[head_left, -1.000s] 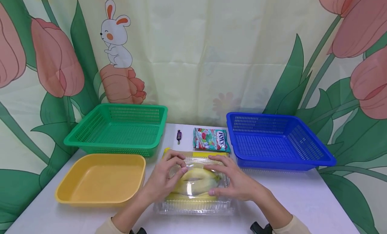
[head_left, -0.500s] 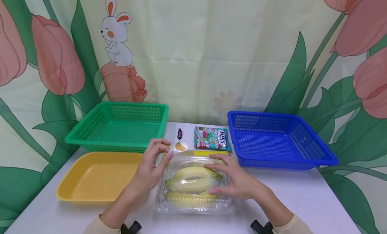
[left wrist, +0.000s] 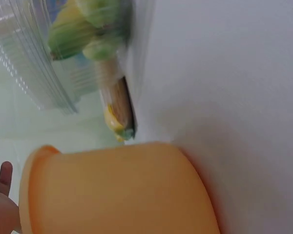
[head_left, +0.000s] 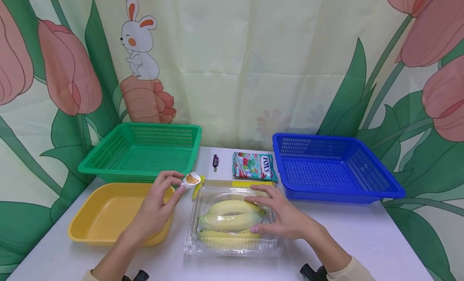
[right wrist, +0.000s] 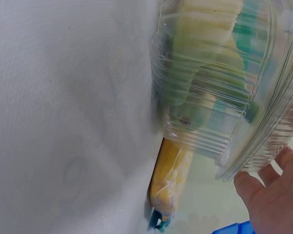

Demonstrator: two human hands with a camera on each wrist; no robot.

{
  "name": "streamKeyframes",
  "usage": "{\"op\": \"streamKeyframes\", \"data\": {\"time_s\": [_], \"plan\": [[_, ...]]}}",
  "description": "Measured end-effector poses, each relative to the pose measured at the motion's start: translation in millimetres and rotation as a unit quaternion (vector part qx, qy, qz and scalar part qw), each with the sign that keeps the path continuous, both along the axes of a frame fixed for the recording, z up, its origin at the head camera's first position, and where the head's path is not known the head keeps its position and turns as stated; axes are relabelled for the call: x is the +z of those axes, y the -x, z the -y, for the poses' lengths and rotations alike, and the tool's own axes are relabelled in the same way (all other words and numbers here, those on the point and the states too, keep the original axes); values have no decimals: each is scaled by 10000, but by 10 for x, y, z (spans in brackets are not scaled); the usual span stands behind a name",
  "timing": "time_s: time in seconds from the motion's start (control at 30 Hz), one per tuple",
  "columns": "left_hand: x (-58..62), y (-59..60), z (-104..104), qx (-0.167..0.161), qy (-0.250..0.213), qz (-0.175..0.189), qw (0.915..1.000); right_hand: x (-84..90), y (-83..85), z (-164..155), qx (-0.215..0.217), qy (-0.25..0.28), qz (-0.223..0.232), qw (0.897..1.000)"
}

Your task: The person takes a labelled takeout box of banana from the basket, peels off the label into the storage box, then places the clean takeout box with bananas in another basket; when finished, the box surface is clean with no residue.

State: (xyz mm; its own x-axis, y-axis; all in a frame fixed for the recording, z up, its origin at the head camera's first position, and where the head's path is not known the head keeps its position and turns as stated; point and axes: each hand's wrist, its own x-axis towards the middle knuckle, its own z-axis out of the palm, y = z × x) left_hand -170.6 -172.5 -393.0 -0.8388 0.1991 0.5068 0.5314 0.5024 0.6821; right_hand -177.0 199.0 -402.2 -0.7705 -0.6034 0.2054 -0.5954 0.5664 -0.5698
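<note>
A white sticker printed with bananas is pinched between the thumb and fingers of my left hand, over the rim of the orange-yellow basin. It looks curled at one side. To its right lies a clear plastic clamshell box, lid down, with several yellow-green bananas inside. My right hand rests on the right of the lid, fingers spread and thumb near the front. In the right wrist view its fingertips are at the ridged rim of the box. The left wrist view shows only part of the left hand's fingers.
The orange-yellow basin stands left, with a green basket behind it. A blue basket is at the right. Behind the box lie a yellow packet, a small purple wrapped candy and a teal Fox's candy bag.
My left hand has moved left from over the box lid, carrying the banana sticker, which now shows its printed face by the basin. The right hand stays on the lid.
</note>
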Motion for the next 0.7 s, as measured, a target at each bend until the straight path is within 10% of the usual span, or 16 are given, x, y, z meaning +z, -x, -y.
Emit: {"op": "streamKeyframes", "data": {"time_s": [0.7], "plan": [[-54,-105,527,762,285,-127,9966,14,-6,0,74,27,-114,9999]]}}
